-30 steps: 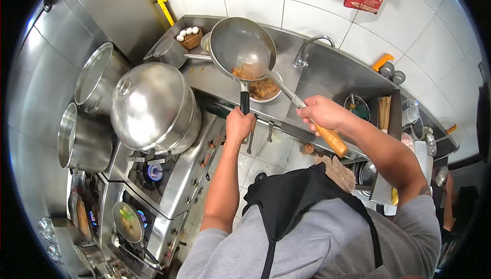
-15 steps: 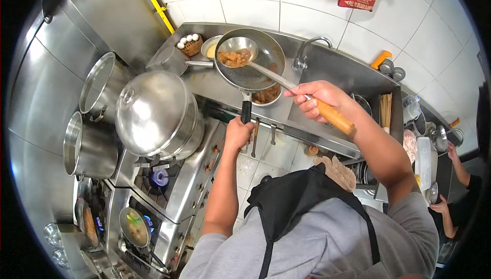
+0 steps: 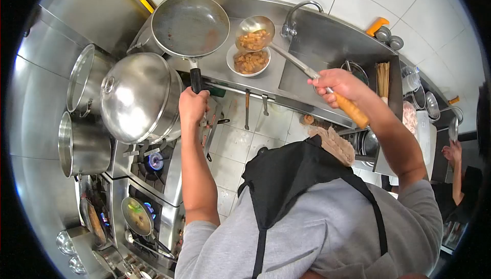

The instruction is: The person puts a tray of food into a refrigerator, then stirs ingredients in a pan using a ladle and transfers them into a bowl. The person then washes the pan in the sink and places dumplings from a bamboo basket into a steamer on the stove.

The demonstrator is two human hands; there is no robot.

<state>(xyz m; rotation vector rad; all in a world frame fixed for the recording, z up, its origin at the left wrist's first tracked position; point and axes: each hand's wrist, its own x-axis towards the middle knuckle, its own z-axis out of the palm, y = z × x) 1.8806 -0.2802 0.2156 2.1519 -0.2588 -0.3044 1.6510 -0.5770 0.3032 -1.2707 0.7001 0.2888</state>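
Note:
My left hand (image 3: 194, 106) is closed around the black handle of a frying pan (image 3: 190, 25), raised above the counter at the left. Only a thin dark residue shows on the pan's surface. My right hand (image 3: 337, 85) grips the wooden handle of a large ladle (image 3: 294, 56). Brown chunks of food (image 3: 254, 39) lie in the ladle's bowl, which hangs over the back rim of a white bowl (image 3: 231, 65). More of the same brown chunks fill that bowl, which stands on the steel counter (image 3: 273, 78).
A big lidded steel pot (image 3: 135, 97) sits over a lit burner (image 3: 155, 161). A small pan (image 3: 137, 216) with food is on another flame. Behind the counter are a faucet (image 3: 289, 28) and a sink (image 3: 307, 48). At far right, a co-worker's hand (image 3: 452, 153) is raised.
The frying pan has moved left, away from the ladle, uncovering the white bowl. The ladle has come to hang over that bowl, still with chunks in it.

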